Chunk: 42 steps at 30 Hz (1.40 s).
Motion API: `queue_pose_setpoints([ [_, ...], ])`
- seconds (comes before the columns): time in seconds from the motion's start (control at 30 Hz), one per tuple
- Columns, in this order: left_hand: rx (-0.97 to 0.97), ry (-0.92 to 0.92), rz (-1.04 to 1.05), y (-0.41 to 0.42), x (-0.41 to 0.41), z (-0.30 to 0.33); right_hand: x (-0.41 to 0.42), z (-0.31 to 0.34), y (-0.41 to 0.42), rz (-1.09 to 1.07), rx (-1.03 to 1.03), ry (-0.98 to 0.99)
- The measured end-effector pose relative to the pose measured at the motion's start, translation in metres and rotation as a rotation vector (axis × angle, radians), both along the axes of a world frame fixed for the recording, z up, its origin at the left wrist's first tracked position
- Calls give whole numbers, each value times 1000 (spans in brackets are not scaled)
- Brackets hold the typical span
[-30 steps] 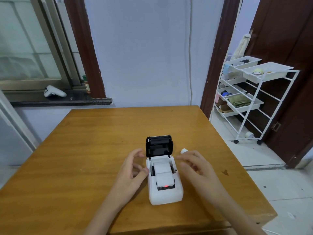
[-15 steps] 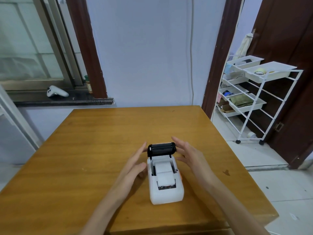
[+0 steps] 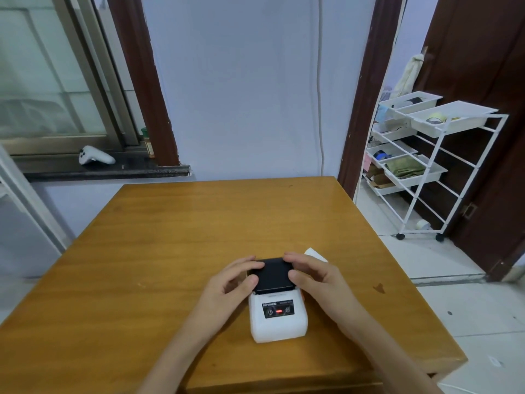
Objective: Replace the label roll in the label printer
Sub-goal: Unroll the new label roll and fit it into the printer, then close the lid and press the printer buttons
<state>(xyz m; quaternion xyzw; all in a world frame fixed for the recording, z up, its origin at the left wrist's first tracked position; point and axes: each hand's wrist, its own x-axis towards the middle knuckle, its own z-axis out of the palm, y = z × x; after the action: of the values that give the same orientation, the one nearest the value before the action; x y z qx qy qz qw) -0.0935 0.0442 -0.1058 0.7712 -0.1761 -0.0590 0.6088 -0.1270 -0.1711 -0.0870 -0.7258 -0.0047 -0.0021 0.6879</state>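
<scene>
A small white label printer sits on the wooden table near its front edge, a red light glowing on its front panel. Its black lid lies folded down flat over the roll bay, so the roll inside is hidden. My left hand grips the lid's left side, thumb at the front corner and fingers at the rear. My right hand holds the lid's right side the same way. A small white roll lies on the table just behind my right hand.
A white wire cart with trays stands on the tiled floor past the table's right edge, in front of a dark door. A white game controller rests on the window sill at the far left.
The black lid stood upright a second ago and now lies folded down over the roll bay. Both hands moved from beside the printer onto the lid.
</scene>
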Motion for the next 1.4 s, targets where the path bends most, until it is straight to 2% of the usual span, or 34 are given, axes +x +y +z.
queue_pose_setpoints([
  [0.2, -38, 40, 24, -1, 2, -3, 3, 0, -4, 53, 6, 78],
  [0.43, -25, 82, -93, 3, 7, -1, 6, -1, -6, 104, -50, 117],
  [0.67, 98, 85, -171, 8, 11, 2, 5, -2, -7, 111, -48, 124],
  [0.83, 111, 65, -118, 7, 5, 1, -2, -7, -5, 27, -53, 103],
  [0.97, 198, 48, -91, 4, -9, 6, -11, -6, -2, -17, -124, 56],
  [1.13, 279, 64, -165, 9, -25, 13, -20, 0, -10, 40, -171, 78],
  [1.27, 382, 19, -91, 7, -31, 8, -27, -1, -7, 25, -161, 7],
  [1.4, 379, 19, -68, 6, -31, 10, -30, -3, -3, 77, -142, 1],
])
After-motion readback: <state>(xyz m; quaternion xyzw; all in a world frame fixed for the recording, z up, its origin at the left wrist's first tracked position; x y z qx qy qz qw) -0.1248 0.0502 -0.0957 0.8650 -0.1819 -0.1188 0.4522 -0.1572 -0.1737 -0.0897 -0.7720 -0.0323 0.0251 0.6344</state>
